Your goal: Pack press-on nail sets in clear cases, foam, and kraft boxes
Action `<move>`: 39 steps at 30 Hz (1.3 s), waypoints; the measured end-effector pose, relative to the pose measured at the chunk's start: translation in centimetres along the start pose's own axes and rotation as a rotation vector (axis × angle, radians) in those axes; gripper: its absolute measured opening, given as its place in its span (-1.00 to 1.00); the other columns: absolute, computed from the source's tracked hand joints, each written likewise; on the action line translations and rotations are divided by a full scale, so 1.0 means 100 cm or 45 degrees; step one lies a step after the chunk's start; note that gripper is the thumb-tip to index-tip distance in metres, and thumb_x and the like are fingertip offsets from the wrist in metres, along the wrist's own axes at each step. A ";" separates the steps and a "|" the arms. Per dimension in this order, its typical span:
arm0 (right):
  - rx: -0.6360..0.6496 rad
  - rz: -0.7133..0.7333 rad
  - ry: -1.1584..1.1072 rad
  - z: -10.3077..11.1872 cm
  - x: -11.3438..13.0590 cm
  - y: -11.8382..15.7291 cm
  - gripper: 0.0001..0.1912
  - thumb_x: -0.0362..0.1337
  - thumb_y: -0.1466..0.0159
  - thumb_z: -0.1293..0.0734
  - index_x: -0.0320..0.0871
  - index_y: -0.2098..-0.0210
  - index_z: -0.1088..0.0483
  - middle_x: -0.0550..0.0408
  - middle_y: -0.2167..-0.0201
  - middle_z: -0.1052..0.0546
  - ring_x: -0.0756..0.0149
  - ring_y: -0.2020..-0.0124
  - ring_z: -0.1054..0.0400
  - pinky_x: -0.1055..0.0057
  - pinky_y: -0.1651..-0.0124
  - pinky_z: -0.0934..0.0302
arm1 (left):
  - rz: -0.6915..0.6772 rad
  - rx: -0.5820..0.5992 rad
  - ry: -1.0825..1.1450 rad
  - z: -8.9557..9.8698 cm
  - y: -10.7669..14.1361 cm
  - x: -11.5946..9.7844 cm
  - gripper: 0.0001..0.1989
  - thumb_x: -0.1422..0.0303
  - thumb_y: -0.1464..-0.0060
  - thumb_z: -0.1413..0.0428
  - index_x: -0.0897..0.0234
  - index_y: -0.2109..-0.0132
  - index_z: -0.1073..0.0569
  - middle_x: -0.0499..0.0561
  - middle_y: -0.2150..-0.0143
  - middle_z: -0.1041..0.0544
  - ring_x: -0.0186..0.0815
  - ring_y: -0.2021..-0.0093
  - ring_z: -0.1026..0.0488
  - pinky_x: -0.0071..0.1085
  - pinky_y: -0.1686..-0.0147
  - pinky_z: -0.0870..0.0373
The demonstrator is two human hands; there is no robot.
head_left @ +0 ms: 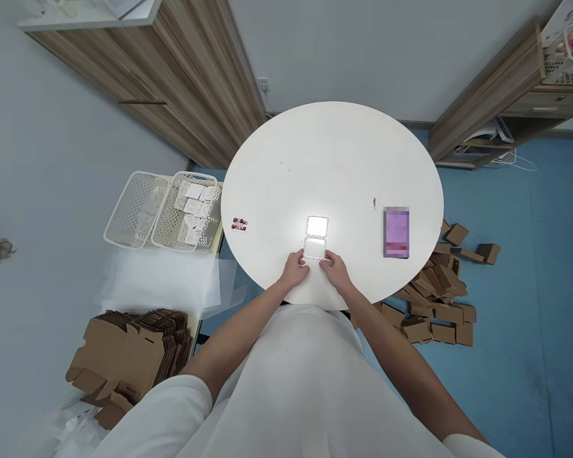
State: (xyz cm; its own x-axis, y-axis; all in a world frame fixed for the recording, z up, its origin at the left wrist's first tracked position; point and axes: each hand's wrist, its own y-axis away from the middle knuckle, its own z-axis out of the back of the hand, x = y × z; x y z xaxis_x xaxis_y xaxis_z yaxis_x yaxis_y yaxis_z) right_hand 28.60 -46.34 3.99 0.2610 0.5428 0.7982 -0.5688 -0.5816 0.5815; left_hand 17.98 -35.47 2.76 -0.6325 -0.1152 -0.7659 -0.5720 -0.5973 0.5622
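A small clear plastic case (315, 248) lies opened out flat near the front edge of the round table, its lid half on the far side. At its lower left corner, my left hand (296, 268) pinches the rim. My right hand (337, 271) grips the lower right corner with thumb and fingers. No contents can be made out inside the case because of the glare. To the left on the table sit two short rows of small glossy red and brown pieces (239, 224) that look like false nails.
The white table (329, 146) also bears a blurred purple rectangular item (396, 233) at right. White baskets (186, 213), one with paper slips, stand at left above flattened cardboard boxes (124, 350). Folded small boxes (439, 286) are heaped on the floor at right.
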 end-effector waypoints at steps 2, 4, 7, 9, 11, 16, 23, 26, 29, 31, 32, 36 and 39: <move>-0.016 0.001 -0.004 0.000 -0.002 0.001 -0.52 -0.23 -0.02 -0.22 -0.15 0.03 -0.28 -0.03 0.03 -0.32 0.27 0.23 -0.35 0.40 0.31 -0.26 | -0.004 0.011 -0.014 0.001 0.000 0.000 -0.40 0.52 0.21 -0.08 0.27 -0.07 -0.26 0.09 0.06 -0.25 -0.32 0.18 -0.29 -0.40 0.15 -0.27; -0.025 0.032 -0.011 0.000 -0.003 0.001 -0.49 -0.23 -0.02 -0.22 -0.15 0.01 -0.26 -0.01 0.07 -0.35 0.26 0.23 -0.34 0.40 0.30 -0.25 | -0.007 0.026 -0.029 0.001 0.000 0.000 -0.41 0.52 0.21 -0.08 0.27 -0.07 -0.26 0.09 0.06 -0.24 -0.33 0.17 -0.29 -0.40 0.15 -0.27; -0.029 0.077 -0.025 -0.001 -0.006 0.000 -0.50 -0.22 -0.03 -0.22 -0.17 0.01 -0.26 0.01 0.15 -0.40 0.25 0.23 -0.34 0.38 0.30 -0.26 | -0.011 0.038 -0.042 0.003 0.000 0.000 -0.42 0.52 0.20 -0.08 0.25 -0.07 -0.26 0.07 0.06 -0.25 -0.34 0.17 -0.29 -0.41 0.14 -0.27; -0.047 0.064 -0.039 -0.003 -0.007 0.000 -0.50 -0.21 -0.04 -0.22 -0.19 0.01 -0.25 -0.01 0.13 -0.39 0.24 0.22 -0.34 0.36 0.27 -0.26 | -0.009 0.051 -0.044 0.003 0.000 0.001 -0.41 0.53 0.18 -0.08 0.23 -0.08 -0.24 0.07 0.06 -0.26 -0.35 0.16 -0.29 -0.41 0.14 -0.27; -0.091 0.020 -0.059 -0.005 -0.009 0.001 -0.47 -0.20 -0.04 -0.24 -0.18 -0.02 -0.22 -0.03 0.07 -0.34 0.24 0.19 -0.34 0.34 0.23 -0.27 | -0.003 0.065 -0.038 0.004 -0.001 0.004 -0.39 0.53 0.16 -0.08 0.22 -0.11 -0.21 0.07 0.05 -0.25 -0.35 0.15 -0.29 -0.42 0.14 -0.28; -0.313 0.041 -0.038 -0.014 -0.015 0.017 -0.47 -0.21 -0.08 -0.22 -0.15 -0.06 -0.15 -0.07 0.02 -0.28 0.27 0.13 -0.30 0.28 0.09 -0.25 | -0.027 0.082 -0.095 0.026 0.007 0.023 -0.43 0.49 0.08 -0.08 0.24 -0.13 -0.18 0.10 0.03 -0.25 -0.35 0.13 -0.30 -0.40 0.16 -0.31; -0.282 0.384 0.282 -0.066 0.007 0.029 -0.63 -0.25 -0.16 -0.15 -0.12 0.03 -0.22 -0.02 0.15 -0.35 0.32 0.30 -0.28 0.32 0.33 -0.27 | -0.236 -0.127 -0.364 0.135 0.011 0.062 -0.64 0.42 0.01 -0.03 0.27 0.01 -0.31 0.08 0.09 -0.31 -0.34 0.19 -0.35 -0.37 0.25 -0.37; -0.097 0.398 0.420 -0.102 0.025 0.011 -0.63 -0.26 -0.16 -0.16 -0.11 0.02 -0.20 -0.01 0.15 -0.35 0.33 0.32 -0.28 0.35 0.37 -0.27 | -0.271 -0.243 -0.486 0.187 -0.009 0.064 -0.64 0.39 0.01 -0.03 0.29 0.02 -0.31 0.08 0.12 -0.31 -0.30 0.20 -0.36 -0.35 0.24 -0.36; 0.019 0.415 0.597 -0.135 0.044 -0.016 -0.57 -0.26 -0.14 -0.20 -0.10 -0.02 -0.17 0.00 0.12 -0.32 0.30 0.24 -0.29 0.29 0.23 -0.27 | -0.333 -0.242 -0.623 0.225 -0.038 0.053 -0.56 0.38 0.04 -0.06 0.30 -0.04 -0.26 0.10 0.07 -0.28 -0.26 0.16 -0.35 -0.29 0.11 -0.31; 0.072 0.438 0.726 -0.155 0.058 -0.036 -0.53 -0.26 -0.12 -0.23 -0.09 -0.04 -0.15 -0.01 0.08 -0.30 0.26 0.16 -0.27 0.24 0.13 -0.24 | -0.367 -0.192 -0.707 0.241 -0.058 0.042 -0.48 0.40 0.06 -0.08 0.31 -0.09 -0.20 0.13 0.03 -0.24 -0.21 0.10 -0.32 -0.29 0.09 -0.28; 0.086 0.452 0.787 -0.164 0.064 -0.045 -0.51 -0.26 -0.11 -0.24 -0.09 -0.05 -0.14 -0.02 0.06 -0.28 0.23 0.11 -0.25 0.22 0.08 -0.21 | -0.370 -0.160 -0.745 0.246 -0.067 0.036 -0.44 0.42 0.07 -0.09 0.32 -0.12 -0.16 0.15 0.01 -0.23 -0.18 0.06 -0.31 -0.30 0.10 -0.28; 0.096 0.493 0.972 -0.198 0.085 -0.077 -0.43 -0.27 -0.07 -0.30 -0.10 -0.07 -0.11 -0.03 0.04 -0.25 0.14 0.00 -0.16 0.19 -0.01 -0.14 | -0.325 -0.011 -0.873 0.255 -0.093 0.024 -0.28 0.50 0.12 -0.11 0.30 -0.20 -0.02 0.18 -0.01 -0.22 -0.13 0.04 -0.30 -0.32 0.16 -0.27; 0.051 0.458 1.029 -0.219 0.093 -0.093 -0.33 -0.28 -0.04 -0.33 -0.10 -0.11 -0.04 -0.04 0.06 -0.24 0.14 0.01 -0.16 0.21 0.04 -0.16 | -0.314 0.092 -0.903 0.257 -0.101 0.024 -0.30 0.53 0.11 -0.09 0.24 -0.19 -0.04 0.15 0.02 -0.23 -0.16 0.09 -0.33 -0.36 0.22 -0.28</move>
State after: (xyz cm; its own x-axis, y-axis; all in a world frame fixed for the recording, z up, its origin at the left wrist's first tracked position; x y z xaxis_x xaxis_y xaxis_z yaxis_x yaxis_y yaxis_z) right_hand 19.30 -22.59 2.59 -0.5681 0.5761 0.5877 -0.4783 -0.8122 0.3339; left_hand 8.84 -9.29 3.27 -0.6525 0.5681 -0.5016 -0.7578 -0.4835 0.4381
